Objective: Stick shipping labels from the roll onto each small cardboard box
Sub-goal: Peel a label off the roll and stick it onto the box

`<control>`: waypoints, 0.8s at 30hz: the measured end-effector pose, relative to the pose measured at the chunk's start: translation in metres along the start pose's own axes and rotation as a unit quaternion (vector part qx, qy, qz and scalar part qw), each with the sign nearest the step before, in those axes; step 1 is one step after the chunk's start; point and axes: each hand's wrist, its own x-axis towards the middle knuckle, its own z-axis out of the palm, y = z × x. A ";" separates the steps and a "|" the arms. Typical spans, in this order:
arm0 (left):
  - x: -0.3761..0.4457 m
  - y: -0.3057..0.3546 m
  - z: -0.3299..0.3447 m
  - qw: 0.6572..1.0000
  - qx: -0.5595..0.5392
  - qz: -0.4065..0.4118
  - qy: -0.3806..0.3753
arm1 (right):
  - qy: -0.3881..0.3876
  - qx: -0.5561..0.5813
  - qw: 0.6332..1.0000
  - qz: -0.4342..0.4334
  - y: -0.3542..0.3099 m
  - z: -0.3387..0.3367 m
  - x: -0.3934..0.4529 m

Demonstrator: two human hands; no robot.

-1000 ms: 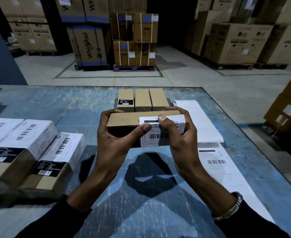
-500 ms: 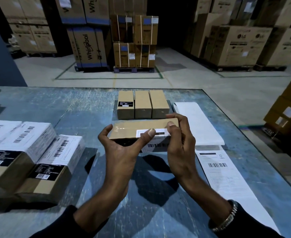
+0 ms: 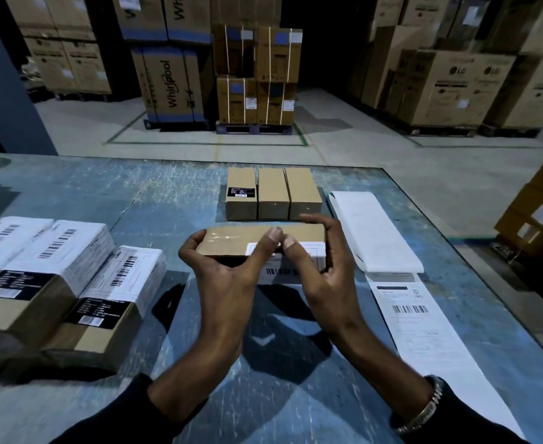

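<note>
Labels [image 3: 423,318] trailed in a white strip along the table's [image 3: 135,200] right edge, one printed label nearest, the blank backing beyond it. Mid-table, the left hand [image 3: 228,280] and right hand [image 3: 324,280] gripped the box in hand [image 3: 263,240] between curled fingers, thumbs pressing its label [image 3: 311,254] over the near edge; this one looked nearly done. At the left edge lay three labelled boxes [image 3: 55,267]. Farther off, three small boxes [image 3: 273,195] stood in a row without shipping labels, judged still to do.
</note>
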 end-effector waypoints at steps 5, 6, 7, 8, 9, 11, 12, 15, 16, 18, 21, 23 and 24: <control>0.001 -0.002 -0.001 0.998 0.039 0.039 0.002 | 0.004 0.046 0.998 0.033 0.001 0.000 -0.004; 0.002 -0.004 -0.001 0.998 0.035 0.041 0.011 | 0.007 0.039 0.999 0.037 0.001 0.000 -0.003; 0.003 -0.007 -0.001 0.998 0.031 0.043 0.019 | 0.010 0.034 0.998 0.046 0.000 0.000 -0.002; 0.004 -0.009 -0.002 0.999 0.026 0.042 0.023 | 0.015 0.030 0.998 0.056 0.002 -0.001 -0.001; 0.004 -0.011 -0.003 0.999 0.018 0.037 0.023 | 0.022 0.035 0.996 0.074 0.002 -0.001 0.001; 0.004 -0.014 -0.003 0.999 -0.004 0.029 0.019 | 0.030 0.052 0.993 0.099 0.002 -0.002 0.003; 0.003 -0.014 -0.003 0.999 -0.012 0.028 0.018 | 0.021 0.050 0.994 0.095 0.001 -0.002 0.003; 0.002 -0.011 -0.002 0.998 0.023 0.054 0.010 | -0.011 0.052 0.995 0.079 -0.003 -0.001 0.001; 0.002 -0.010 -0.002 0.997 0.042 0.065 0.007 | -0.019 0.057 0.995 0.078 -0.001 -0.001 0.001; 0.004 -0.009 -0.003 0.996 0.054 0.069 0.006 | -0.032 0.060 0.995 0.074 0.004 -0.001 0.000; 0.008 -0.009 -0.004 0.997 0.044 0.057 0.020 | -0.041 0.072 0.992 0.097 0.008 -0.002 0.001; 0.011 -0.010 -0.006 0.998 0.027 0.052 0.028 | -0.041 0.086 0.988 0.119 0.008 -0.004 0.004; 0.013 -0.011 -0.006 0.998 0.022 0.052 0.030 | -0.040 0.102 0.986 0.129 0.009 -0.006 0.006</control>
